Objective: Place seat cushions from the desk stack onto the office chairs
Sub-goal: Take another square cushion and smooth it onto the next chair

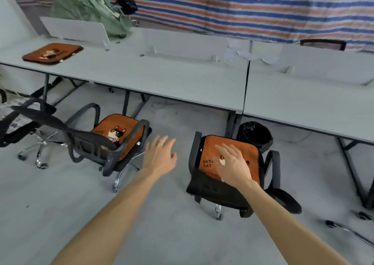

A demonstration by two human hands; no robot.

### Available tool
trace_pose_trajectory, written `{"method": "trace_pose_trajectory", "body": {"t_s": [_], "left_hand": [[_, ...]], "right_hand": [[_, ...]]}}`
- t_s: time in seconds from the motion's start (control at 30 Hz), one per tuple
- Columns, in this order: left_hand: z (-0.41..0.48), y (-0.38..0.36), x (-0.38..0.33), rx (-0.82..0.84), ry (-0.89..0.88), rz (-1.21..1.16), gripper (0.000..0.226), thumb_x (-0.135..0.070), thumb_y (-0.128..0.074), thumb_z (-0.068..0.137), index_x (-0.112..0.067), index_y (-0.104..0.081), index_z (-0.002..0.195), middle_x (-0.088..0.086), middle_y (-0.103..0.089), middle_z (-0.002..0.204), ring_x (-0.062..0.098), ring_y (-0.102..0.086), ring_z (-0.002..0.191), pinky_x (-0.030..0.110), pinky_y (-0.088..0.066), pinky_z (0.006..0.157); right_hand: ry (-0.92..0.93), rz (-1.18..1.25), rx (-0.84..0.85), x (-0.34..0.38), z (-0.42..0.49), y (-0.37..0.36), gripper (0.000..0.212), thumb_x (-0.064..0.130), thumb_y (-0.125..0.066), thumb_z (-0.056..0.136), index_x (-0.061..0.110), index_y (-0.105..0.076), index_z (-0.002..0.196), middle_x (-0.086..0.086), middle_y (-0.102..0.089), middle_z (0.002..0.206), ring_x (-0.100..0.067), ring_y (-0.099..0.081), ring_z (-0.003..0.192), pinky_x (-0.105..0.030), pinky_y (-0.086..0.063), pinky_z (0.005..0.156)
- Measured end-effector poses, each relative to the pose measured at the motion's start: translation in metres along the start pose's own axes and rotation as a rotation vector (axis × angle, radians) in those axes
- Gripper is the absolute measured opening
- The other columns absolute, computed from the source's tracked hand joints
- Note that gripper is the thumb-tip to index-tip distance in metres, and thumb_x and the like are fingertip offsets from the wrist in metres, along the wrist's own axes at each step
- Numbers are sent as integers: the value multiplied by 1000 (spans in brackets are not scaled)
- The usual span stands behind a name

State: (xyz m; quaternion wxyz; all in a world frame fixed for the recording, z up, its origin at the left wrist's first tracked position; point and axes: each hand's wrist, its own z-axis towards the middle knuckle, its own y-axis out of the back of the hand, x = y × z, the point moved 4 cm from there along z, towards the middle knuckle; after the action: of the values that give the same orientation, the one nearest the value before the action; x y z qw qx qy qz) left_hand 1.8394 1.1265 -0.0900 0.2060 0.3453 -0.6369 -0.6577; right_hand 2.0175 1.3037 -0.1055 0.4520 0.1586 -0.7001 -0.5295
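An orange cat-print cushion [210, 151] lies on the seat of the black office chair [273, 167] in front of me. My right hand [232, 164] hovers over it, fingers spread, holding nothing. My left hand [159, 156] is open in the air between the two chairs. A second orange cushion [119, 129] lies on the left chair [87, 141]. On the grey desk [162, 78], far left, lies the remaining orange cushion stack [53, 53].
A black bin [255, 136] stands under the desk behind the near chair. Another black chair [18, 121] is at the far left. White dividers [74, 29] line the desk's back, with a green bundle [91, 7] beyond. Chair legs [348, 228] lie at right.
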Motion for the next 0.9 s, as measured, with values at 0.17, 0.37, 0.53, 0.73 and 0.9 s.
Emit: {"method": "trace_pose_trajectory", "body": {"t_s": [0.17,0.37,0.53,0.73,0.9], "left_hand": [[-33,85,112,-177,93,32,58,-41,-50,97,-31,-37,153,2,-33,160,28,-17,151,54,-18,119],[-92,162,266,-342,159,104,56,-40,-53,96,-31,-43,150,4,-38,158,29,-24,150,55,-24,117],[-140,203,409,-362,310,96,56,-41,-51,97,-33,-40,152,3,-34,160,27,-20,151,55,-19,118],[-142,218,549,-324,480,79,59,-44,-46,98,-35,-31,154,1,-29,162,24,-12,152,54,-18,120],[-104,231,626,-298,494,97,60,-46,-42,99,-35,-26,155,2,-25,164,25,-8,153,54,-14,121]], "right_hand": [[191,-10,-86,143,16,30,54,53,-41,102,37,-37,153,6,-28,163,-18,-7,154,-39,-11,125],[311,102,-166,302,16,0,48,48,-49,101,36,-47,147,4,-33,161,-20,-10,154,-40,-17,124],[364,86,-55,421,20,-62,49,48,-48,100,36,-46,148,4,-31,162,-18,-8,153,-38,-16,123],[441,40,14,524,59,-135,50,52,-45,99,39,-45,147,6,-33,161,-19,-9,154,-42,-17,124],[469,19,22,595,115,-174,51,50,-45,101,36,-42,150,3,-31,162,-20,-9,154,-40,-14,124]]}}
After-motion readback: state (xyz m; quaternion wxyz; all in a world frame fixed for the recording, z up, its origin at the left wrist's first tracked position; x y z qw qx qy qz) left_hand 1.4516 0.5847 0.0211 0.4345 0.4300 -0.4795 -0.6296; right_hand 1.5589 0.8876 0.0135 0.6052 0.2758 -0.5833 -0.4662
